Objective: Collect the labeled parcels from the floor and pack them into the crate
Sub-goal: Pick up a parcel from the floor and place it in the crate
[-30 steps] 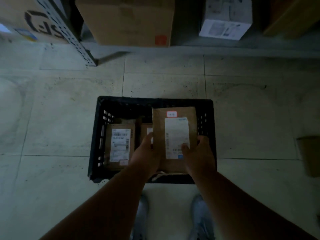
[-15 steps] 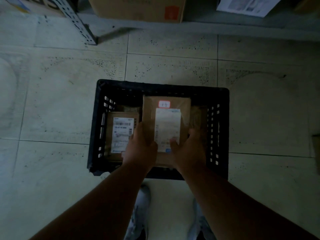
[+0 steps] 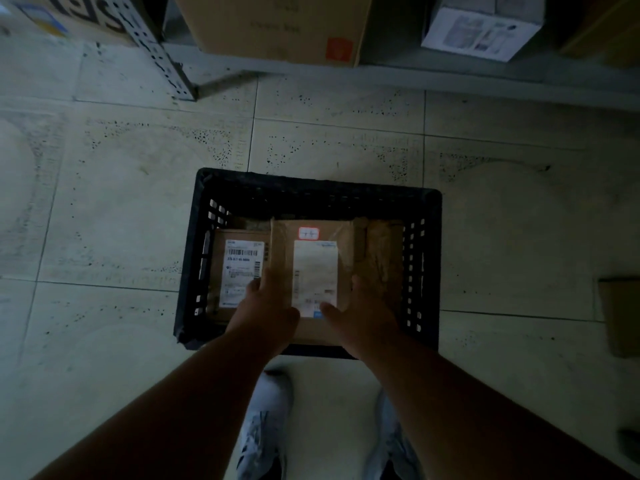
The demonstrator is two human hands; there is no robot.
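A black plastic crate (image 3: 311, 194) stands on the tiled floor in front of my feet. Inside it, a brown parcel (image 3: 315, 258) with a white shipping label and a small red-edged sticker lies in the middle. My left hand (image 3: 265, 306) grips its left edge and my right hand (image 3: 360, 311) grips its right edge, thumbs on top near the label. Another labeled brown parcel (image 3: 239, 268) lies at the crate's left. A third brown parcel (image 3: 384, 251) shows at the right, partly covered.
A metal shelf post (image 3: 156, 53) stands at the back left. Cardboard boxes (image 3: 277, 26) and a white box (image 3: 481, 32) sit along the back. A brown parcel (image 3: 620, 317) lies on the floor at the right edge. My shoes (image 3: 266, 420) are just behind the crate.
Both hands have lowered the middle parcel from above the crate rim down into the crate, where it now lies flatter among the other parcels.
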